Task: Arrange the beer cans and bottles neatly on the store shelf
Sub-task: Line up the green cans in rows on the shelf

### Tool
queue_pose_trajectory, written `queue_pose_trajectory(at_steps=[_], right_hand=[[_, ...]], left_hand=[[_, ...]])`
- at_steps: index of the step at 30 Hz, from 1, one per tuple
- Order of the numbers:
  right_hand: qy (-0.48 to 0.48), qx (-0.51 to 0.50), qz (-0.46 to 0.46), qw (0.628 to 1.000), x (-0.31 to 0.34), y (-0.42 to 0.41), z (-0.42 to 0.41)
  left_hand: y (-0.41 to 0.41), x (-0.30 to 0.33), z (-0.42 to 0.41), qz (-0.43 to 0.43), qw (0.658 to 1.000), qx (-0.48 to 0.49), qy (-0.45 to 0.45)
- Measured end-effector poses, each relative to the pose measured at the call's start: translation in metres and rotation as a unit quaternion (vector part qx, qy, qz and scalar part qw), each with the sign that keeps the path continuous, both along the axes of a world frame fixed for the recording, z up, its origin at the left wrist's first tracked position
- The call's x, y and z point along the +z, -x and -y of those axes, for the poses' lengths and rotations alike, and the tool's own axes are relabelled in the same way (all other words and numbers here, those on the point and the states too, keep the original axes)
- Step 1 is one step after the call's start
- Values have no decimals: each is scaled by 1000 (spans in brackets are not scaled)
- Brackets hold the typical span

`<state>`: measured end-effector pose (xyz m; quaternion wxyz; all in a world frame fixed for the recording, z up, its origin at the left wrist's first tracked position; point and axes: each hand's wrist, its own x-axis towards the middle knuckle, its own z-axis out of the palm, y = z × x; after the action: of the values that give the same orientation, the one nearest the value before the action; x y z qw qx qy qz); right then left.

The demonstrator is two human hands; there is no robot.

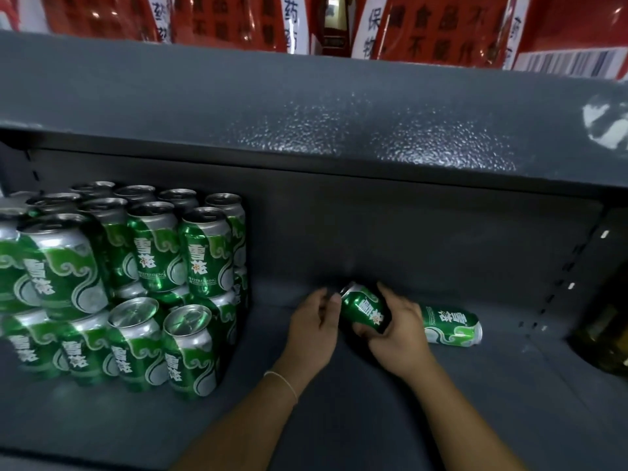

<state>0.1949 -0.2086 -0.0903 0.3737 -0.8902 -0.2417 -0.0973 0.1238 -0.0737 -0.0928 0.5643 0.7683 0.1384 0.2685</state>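
My right hand (396,338) grips a green beer can (363,309) that tilts with its top toward the back left, low over the grey shelf floor (339,419). My left hand (314,326) is just left of that can, its fingertips at the can's top end and its fingers loosely curled. A second green can (452,324) lies on its side on the shelf right behind my right hand. At the left, several green cans (136,287) stand upright in two stacked layers.
The grey shelf above (306,124) overhangs the bay and carries red packages (441,28). A dark bottle (608,338) stands at the far right edge. The perforated shelf upright (560,283) bounds the right side.
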Motion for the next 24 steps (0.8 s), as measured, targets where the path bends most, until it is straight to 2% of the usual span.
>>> queue_pose_trajectory(at_steps=[3, 8, 14, 19, 24], right_hand=[[-85, 29, -29, 996, -2, 6, -1], [-127, 55, -46, 989, 2, 16, -7], [-156, 105, -84, 979, 5, 17, -5], [-216, 211, -191, 934, 20, 27, -4], [-220, 265, -247, 905, 47, 40, 1]], left_hand=[[0, 0, 2, 16, 996, -27, 83], [-3, 8, 7, 32, 986, -8, 164], [-1, 16, 3, 40, 993, 3, 113], [7, 28, -4, 57, 995, 30, 77], [35, 49, -8, 80, 996, -8, 47]])
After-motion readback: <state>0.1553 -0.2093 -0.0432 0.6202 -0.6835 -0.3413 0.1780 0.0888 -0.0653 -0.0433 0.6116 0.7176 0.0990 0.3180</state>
